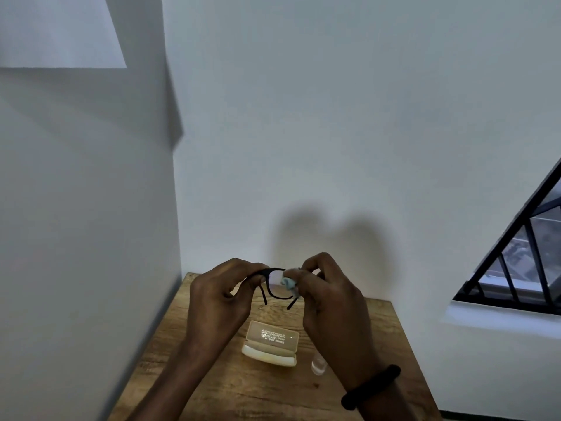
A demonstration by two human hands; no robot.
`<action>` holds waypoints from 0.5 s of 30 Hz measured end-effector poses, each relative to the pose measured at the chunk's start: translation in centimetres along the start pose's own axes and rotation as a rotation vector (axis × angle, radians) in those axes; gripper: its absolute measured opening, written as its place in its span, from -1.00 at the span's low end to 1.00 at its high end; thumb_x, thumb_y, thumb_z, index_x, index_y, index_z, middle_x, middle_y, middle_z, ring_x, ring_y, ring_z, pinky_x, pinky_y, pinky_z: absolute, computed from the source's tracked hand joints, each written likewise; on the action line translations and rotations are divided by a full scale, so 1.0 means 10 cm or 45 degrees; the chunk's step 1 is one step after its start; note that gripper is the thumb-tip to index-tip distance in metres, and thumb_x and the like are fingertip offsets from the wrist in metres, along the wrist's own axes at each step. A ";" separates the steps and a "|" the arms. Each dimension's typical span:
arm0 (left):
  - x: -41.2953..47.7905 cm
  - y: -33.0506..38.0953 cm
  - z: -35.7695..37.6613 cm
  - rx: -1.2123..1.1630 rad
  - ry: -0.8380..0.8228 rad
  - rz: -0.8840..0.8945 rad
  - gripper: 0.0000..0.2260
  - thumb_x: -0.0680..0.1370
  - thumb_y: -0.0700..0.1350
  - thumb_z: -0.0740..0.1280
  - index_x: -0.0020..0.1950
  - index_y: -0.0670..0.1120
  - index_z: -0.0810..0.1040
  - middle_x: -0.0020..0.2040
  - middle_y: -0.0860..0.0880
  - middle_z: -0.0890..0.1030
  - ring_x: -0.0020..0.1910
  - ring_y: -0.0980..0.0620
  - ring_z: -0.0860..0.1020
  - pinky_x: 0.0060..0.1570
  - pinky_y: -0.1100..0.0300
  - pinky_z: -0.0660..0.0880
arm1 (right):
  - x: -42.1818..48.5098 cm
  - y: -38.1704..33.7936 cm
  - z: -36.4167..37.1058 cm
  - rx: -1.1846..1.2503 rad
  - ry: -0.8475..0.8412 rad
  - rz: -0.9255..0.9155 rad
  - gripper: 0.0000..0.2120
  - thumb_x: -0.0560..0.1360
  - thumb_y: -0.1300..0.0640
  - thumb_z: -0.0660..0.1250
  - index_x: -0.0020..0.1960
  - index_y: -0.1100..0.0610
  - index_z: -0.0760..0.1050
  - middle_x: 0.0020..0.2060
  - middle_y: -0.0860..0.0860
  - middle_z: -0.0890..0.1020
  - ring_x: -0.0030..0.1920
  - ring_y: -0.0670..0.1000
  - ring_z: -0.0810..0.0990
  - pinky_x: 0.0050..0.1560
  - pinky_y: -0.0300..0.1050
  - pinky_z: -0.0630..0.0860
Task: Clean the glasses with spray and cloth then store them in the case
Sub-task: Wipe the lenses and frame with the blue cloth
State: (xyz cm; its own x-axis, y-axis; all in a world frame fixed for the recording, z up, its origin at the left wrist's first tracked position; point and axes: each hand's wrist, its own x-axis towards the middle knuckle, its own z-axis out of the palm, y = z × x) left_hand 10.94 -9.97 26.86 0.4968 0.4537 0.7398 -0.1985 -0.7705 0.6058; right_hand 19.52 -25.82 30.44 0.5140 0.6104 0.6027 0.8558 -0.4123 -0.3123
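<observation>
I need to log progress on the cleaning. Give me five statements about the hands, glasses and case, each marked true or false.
1. The left hand holds the glasses. True.
2. The right hand pinches a cloth against a lens. True.
3. The case is closed. False: it lies open on the table.
4. The glasses lie in the case. False: they are held up above the table.
5. A black band is on the left wrist. False: it is on the right wrist.

Dim, soft focus, double shadow on wall [334, 117], wide-angle bending at edges
</observation>
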 end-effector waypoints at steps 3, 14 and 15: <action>-0.02 0.01 0.01 -0.018 0.005 0.004 -0.77 0.46 -0.33 0.53 -0.01 -0.02 0.75 -0.14 0.18 0.72 -0.10 0.26 0.66 -0.19 0.52 0.43 | 0.02 -0.10 0.02 0.019 0.016 -0.056 -0.65 0.40 0.36 0.44 0.09 0.01 0.64 -0.01 -0.07 0.54 -0.20 -0.07 0.61 -0.35 -0.11 0.60; -0.03 -0.05 -0.06 -0.020 0.103 -0.065 -0.75 0.45 -0.35 0.53 -0.02 -0.01 0.76 -0.13 0.20 0.72 -0.10 0.23 0.67 -0.23 0.40 0.49 | -0.10 -0.21 0.01 -0.089 -0.087 -0.216 -0.57 0.33 0.35 0.46 0.13 0.00 0.63 -0.03 -0.05 0.56 -0.20 -0.03 0.58 -0.39 -0.08 0.56; -0.03 -0.06 -0.07 -0.037 0.118 -0.066 -0.78 0.46 -0.32 0.52 -0.02 -0.01 0.76 -0.13 0.19 0.72 -0.10 0.23 0.68 -0.22 0.34 0.53 | -0.12 -0.21 0.00 -0.091 -0.107 -0.218 -0.56 0.31 0.35 0.49 0.12 0.00 0.64 -0.02 -0.04 0.57 -0.18 -0.02 0.59 -0.39 -0.10 0.58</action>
State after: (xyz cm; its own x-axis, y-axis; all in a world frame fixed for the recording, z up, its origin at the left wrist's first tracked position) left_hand 10.33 -9.33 26.47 0.4268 0.5335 0.7303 -0.1994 -0.7321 0.6513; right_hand 17.13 -25.72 30.35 0.3672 0.7287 0.5781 0.9263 -0.3431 -0.1559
